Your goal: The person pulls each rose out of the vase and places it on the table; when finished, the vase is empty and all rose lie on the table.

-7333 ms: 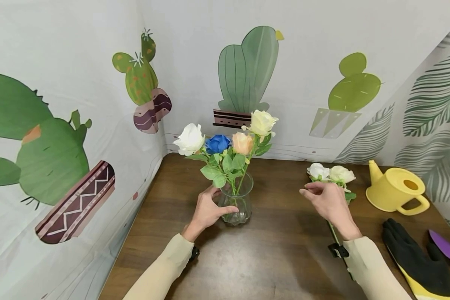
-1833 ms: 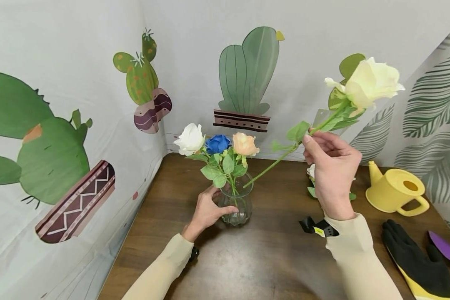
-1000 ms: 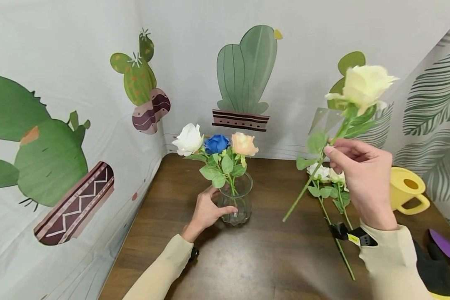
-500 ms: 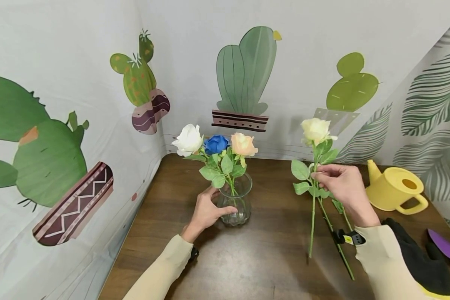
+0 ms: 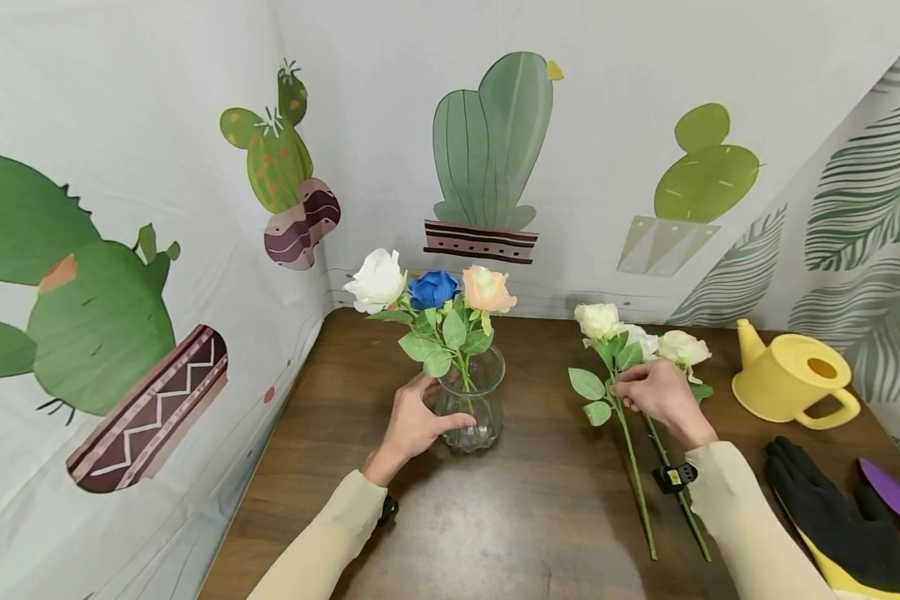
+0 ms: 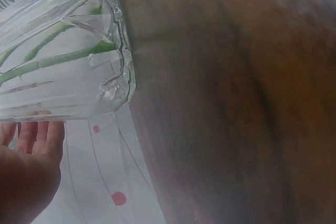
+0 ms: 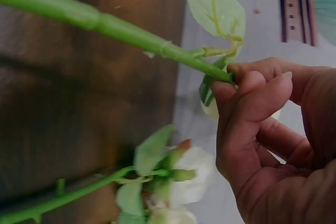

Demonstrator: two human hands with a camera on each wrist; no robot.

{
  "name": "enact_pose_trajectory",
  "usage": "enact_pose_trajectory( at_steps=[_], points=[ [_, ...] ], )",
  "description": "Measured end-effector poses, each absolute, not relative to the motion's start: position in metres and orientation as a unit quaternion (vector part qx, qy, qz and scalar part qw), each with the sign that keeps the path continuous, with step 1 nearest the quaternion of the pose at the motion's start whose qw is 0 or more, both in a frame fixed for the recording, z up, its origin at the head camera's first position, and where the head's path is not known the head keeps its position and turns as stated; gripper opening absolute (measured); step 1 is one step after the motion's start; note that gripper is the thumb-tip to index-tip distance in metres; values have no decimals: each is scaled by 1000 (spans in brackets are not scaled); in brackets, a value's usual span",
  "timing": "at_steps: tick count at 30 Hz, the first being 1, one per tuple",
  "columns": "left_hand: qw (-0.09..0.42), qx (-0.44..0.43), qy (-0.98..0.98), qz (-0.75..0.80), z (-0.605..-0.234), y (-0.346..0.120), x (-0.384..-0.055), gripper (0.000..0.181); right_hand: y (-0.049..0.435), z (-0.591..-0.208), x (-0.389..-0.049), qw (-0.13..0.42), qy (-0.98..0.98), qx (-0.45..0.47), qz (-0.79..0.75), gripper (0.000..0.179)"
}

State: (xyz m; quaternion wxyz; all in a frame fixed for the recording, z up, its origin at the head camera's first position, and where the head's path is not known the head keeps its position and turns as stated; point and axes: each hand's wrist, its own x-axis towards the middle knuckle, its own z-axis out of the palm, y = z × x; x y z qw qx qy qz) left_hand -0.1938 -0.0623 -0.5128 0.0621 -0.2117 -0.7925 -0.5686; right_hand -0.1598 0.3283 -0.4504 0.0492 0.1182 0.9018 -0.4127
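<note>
A clear glass vase [image 5: 487, 408] stands at the middle of the table and holds a white rose [image 5: 378, 281], a blue rose [image 5: 433, 289] and a peach rose [image 5: 488, 289]. My left hand [image 5: 414, 423] holds its left side, thumb across the front, fingers behind. Green stems [image 6: 58, 59] show through the glass in the left wrist view. At the right, my right hand [image 5: 662, 393] pinches a cream rose [image 5: 597, 320] by its stem [image 7: 126, 32], low over the table. Right beside it lie another white rose [image 5: 640, 342] and another cream rose [image 5: 682, 348], partly hidden by the hand.
A yellow watering can [image 5: 780, 379] stands at the back right. In front of it lie a black and yellow glove [image 5: 832, 517] and a purple trowel [image 5: 892, 493]. A cactus-print cloth [image 5: 600, 125] rises behind the brown wooden table [image 5: 450, 533].
The cream rose has come out of the vase in my right hand, moved right, and been lowered beside the other loose roses. My left hand has stayed at the vase.
</note>
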Motion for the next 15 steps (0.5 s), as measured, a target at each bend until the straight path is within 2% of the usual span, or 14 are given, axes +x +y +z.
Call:
enact_pose_trajectory(
  at_steps=[8,15],
  points=[
    [60,-209,-796,-564,-512,-63,-193,80,335,-469,-164,91,916,123,-370,21],
    [59,-207,-796,-566,-512,-62,-193,81,340,-480,-166,106,920,125,-357,21]
  ],
)
